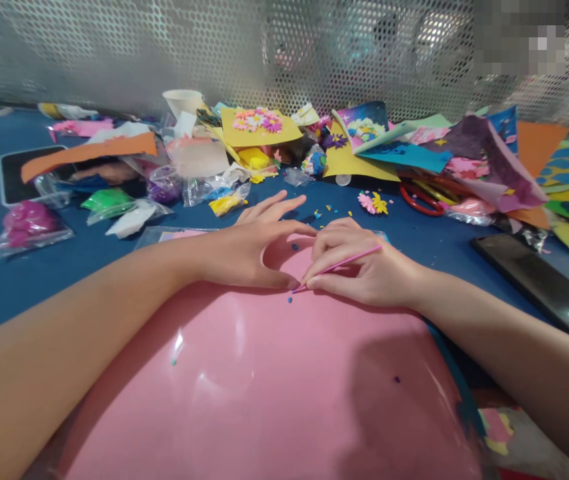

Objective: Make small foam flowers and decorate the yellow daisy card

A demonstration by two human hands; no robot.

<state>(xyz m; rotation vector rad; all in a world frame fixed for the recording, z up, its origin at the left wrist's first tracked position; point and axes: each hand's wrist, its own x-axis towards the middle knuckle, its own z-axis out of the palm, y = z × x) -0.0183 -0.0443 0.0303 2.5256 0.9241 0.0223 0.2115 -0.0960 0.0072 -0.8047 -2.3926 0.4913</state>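
A thin pink pointed stick (351, 259) is pinched in my right hand (364, 270), its tip low on the glossy pink sheet (274, 373). My left hand (244, 247) rests on the far part of this sheet with fingers spread. Its thumb tip lies right beside the stick's point; whether they touch I cannot tell. Just below the point is a tiny blue clay-like bit (290, 300), and another blue bit (295, 247) sits between my two hands. Nearer me on the sheet are a teal speck (174, 362) and a dark speck (397, 379).
Behind my hands, bagged magenta clay (29, 223), green clay (107, 200) and a yellow card with flowers (259, 127) crowd the blue table (204, 213). Red-handled scissors (419, 200) and a black phone (529, 280) lie to the right. A perforated metal panel (214, 53) stands behind.
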